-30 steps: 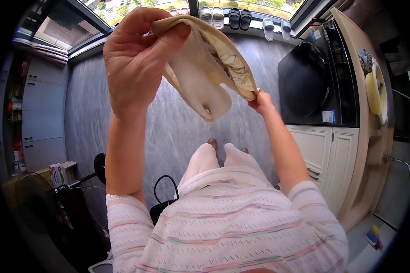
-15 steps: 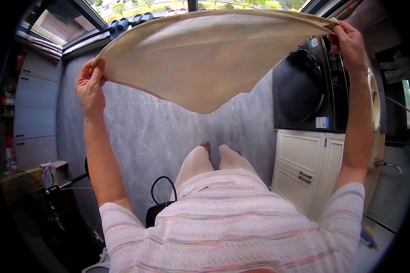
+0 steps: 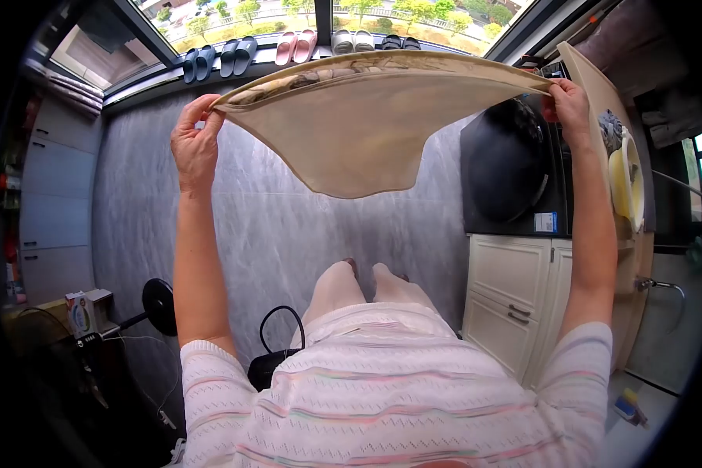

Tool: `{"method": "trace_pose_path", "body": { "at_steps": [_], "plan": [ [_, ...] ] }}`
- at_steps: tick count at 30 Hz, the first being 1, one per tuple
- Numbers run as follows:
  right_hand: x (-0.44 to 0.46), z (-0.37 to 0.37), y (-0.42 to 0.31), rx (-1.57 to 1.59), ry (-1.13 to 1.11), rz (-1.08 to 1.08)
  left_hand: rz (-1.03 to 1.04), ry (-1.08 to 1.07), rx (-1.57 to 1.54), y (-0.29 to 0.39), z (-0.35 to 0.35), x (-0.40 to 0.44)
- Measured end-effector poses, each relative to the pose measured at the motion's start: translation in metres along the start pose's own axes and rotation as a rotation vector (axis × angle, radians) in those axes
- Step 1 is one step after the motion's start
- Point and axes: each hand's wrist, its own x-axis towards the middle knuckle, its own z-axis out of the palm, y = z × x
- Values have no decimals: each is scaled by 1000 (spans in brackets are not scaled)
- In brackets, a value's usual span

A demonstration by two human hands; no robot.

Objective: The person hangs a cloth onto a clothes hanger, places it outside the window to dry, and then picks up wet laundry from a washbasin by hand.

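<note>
A beige cloth (image 3: 343, 129) is stretched in the air between my hands, its lower part hanging in a blunt, uneven flap. Along its upper edge a strip of the patterned other side shows. My left hand (image 3: 195, 148) pinches the left corner between thumb and fingers. The right corner is gripped by my right hand (image 3: 571, 113), with the fingertips partly hidden behind the cloth. Both arms are held out in front of me, above the grey floor (image 3: 234, 226).
Several pairs of slippers (image 3: 295, 48) line the window sill. A black front-loading machine (image 3: 507, 160) and white cabinet (image 3: 507, 273) stand right, near a yellow basin (image 3: 625, 179). Grey drawers (image 3: 54, 171) are at left, with a dumbbell-like black disc (image 3: 160, 306) and black bag (image 3: 269, 366) closer.
My hands have come closer together, the left moving rightward and the right slightly left and down. The cloth's upper edge has lowered, exposing the slippers and its patterned side.
</note>
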Motion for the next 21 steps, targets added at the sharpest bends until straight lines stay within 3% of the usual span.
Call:
{"method": "trace_pose_path", "body": {
  "at_steps": [6,10,15,16,18,19,21],
  "plan": [
    [15,2,-16,46,-77,36,-108,-53,-233,-1,2,29],
    [29,-18,-34,98,-106,40,-10,-55,-160,16,1,63],
    [27,-60,-81,305,9,-442,222,237,-56,82,20,89],
    [34,-46,-60,343,7,-506,131,142,-70,73,29,85],
    [65,-20,-16,232,-301,17,-27,-34,-88,35,46,76],
    [88,-21,6,259,-156,-4,-53,-63,-56,32,52,77],
    [113,-18,10,215,-204,-13,-176,-85,-104,21,65,70]
  ]
}}
